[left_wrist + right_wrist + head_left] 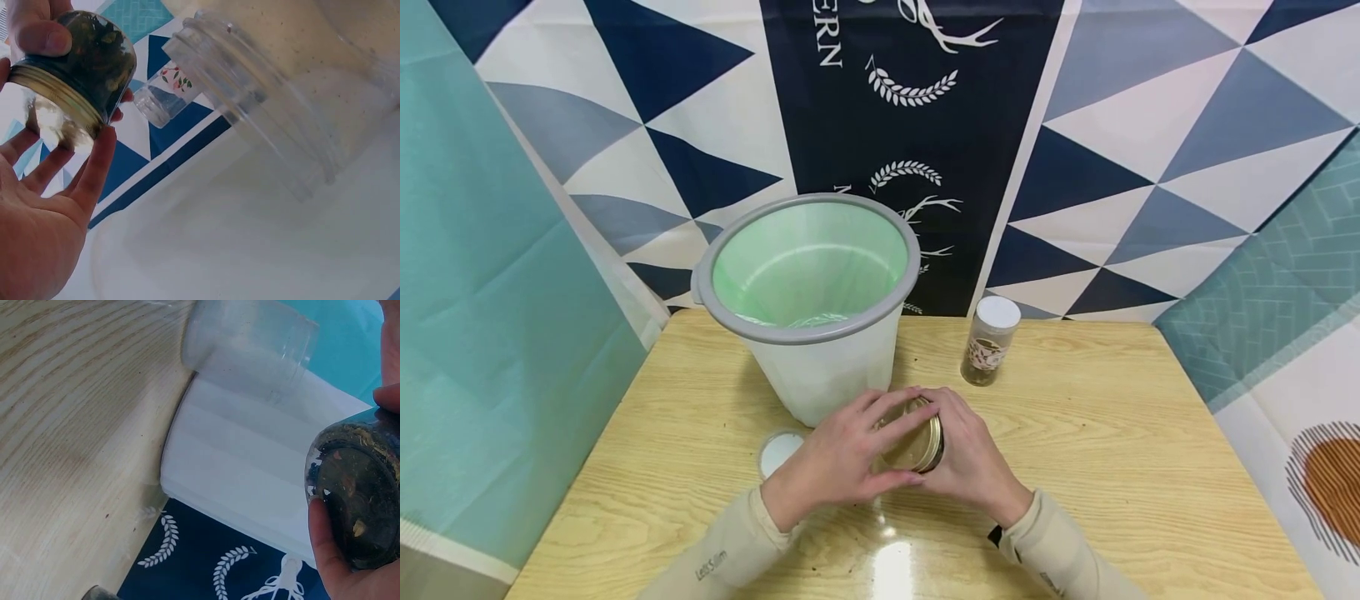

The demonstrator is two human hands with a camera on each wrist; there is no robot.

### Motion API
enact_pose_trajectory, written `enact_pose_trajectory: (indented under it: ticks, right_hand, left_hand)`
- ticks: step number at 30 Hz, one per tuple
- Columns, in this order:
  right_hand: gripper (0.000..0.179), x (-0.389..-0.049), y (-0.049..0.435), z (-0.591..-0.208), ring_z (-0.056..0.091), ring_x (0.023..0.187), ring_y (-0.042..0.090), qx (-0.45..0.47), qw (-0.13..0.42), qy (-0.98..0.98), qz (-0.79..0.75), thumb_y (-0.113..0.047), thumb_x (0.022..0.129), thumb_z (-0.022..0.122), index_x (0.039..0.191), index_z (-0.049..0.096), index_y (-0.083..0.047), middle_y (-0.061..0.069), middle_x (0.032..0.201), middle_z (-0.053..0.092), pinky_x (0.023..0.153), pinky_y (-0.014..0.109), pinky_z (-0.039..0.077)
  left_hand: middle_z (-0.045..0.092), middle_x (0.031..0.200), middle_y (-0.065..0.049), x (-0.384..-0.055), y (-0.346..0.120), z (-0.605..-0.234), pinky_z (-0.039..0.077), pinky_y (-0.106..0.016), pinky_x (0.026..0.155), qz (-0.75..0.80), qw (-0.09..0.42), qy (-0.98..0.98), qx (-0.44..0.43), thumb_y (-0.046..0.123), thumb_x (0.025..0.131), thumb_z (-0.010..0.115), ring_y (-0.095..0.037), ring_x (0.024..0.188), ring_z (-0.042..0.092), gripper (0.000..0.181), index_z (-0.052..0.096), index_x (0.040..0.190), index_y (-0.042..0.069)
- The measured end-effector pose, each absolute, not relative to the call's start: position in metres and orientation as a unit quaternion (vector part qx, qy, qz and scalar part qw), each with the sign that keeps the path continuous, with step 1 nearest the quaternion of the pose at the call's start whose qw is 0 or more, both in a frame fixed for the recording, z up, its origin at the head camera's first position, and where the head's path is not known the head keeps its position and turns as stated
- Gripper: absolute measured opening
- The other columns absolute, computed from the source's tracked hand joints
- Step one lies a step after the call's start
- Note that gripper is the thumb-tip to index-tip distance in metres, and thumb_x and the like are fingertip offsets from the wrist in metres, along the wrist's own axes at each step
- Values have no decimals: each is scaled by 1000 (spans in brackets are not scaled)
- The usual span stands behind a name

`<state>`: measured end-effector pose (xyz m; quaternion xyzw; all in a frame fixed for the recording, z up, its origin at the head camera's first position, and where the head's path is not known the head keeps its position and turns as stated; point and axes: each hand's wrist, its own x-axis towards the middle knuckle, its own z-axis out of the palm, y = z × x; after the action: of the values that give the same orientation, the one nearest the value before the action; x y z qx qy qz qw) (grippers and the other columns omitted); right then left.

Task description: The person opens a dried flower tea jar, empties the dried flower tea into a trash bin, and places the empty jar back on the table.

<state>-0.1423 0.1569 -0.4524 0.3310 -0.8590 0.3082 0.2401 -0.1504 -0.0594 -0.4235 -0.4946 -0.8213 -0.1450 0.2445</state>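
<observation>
A glass jar filled with dark dried leafy bits (103,53) is tilted between both hands, over the table in front of the bucket. Its gold lid (916,442) faces my left hand (850,458), whose spread, bent fingers grip the rim. My right hand (966,454) holds the glass body from the other side. The jar's base (356,506) and the pale flakes inside show in the right wrist view. Beside my left wrist stands a clear jar (244,344) with a threaded neck. Its round top (780,452) looks white from above and is partly covered by that hand.
A white bucket (820,367) with a grey rim and pale green inside stands behind my hands. Back right is a clear jar (991,342) with a white lid, floral label and dark contents. The wooden table (1135,450) meets patterned cloth (917,125) at the back.
</observation>
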Motion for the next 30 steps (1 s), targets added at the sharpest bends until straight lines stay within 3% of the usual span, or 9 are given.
enact_pose_trajectory:
  ticks: [7, 13, 17, 21, 25, 30]
  right_hand:
    - [101, -142, 158, -456, 64, 104, 20, 337, 243, -856, 307, -39, 49, 103, 128, 56, 2, 7, 116, 67, 91, 39, 60]
    - [98, -144, 157, -455, 63, 101, 20, 336, 249, -859, 295, -37, 47, 104, 124, 56, 1, 8, 112, 65, 88, 39, 61]
    - [104, -144, 158, -453, 63, 101, 19, 335, 245, -861, 294, -39, 45, 105, 127, 55, 0, 7, 112, 65, 87, 38, 60]
    - [105, -143, 160, -451, 62, 104, 18, 334, 237, -861, 302, -40, 46, 105, 129, 55, -2, 5, 115, 65, 88, 37, 60]
    - [102, -142, 159, -451, 63, 106, 19, 334, 229, -861, 308, -37, 49, 103, 130, 55, -1, 6, 117, 66, 90, 38, 60]
    - [103, -141, 158, -452, 65, 108, 22, 333, 230, -859, 314, -32, 49, 103, 133, 54, 2, 9, 119, 67, 92, 41, 60]
  left_hand:
    - [51, 152, -11, -149, -60, -424, 56, -34, 100, -150, 220, -831, -489, 57, 88, 76, -24, 123, 60, 92, 37, 161, 15]
    - [55, 145, -13, -148, -57, -424, 59, -34, 96, -145, 243, -836, -471, 61, 86, 75, -26, 120, 63, 96, 38, 159, 12]
    - [49, 155, -12, -150, -58, -425, 51, -38, 111, -148, 245, -824, -489, 61, 85, 76, -30, 135, 55, 96, 39, 159, 13]
    - [43, 162, -8, -152, -61, -425, 40, -40, 121, -171, 224, -801, -528, 51, 90, 76, -31, 145, 47, 82, 43, 158, 18]
    - [46, 160, -8, -152, -62, -424, 47, -36, 115, -178, 220, -799, -531, 47, 93, 74, -28, 137, 53, 74, 46, 156, 20]
    - [51, 153, -11, -150, -58, -423, 55, -35, 103, -166, 243, -812, -504, 53, 92, 71, -24, 123, 60, 79, 45, 157, 17]
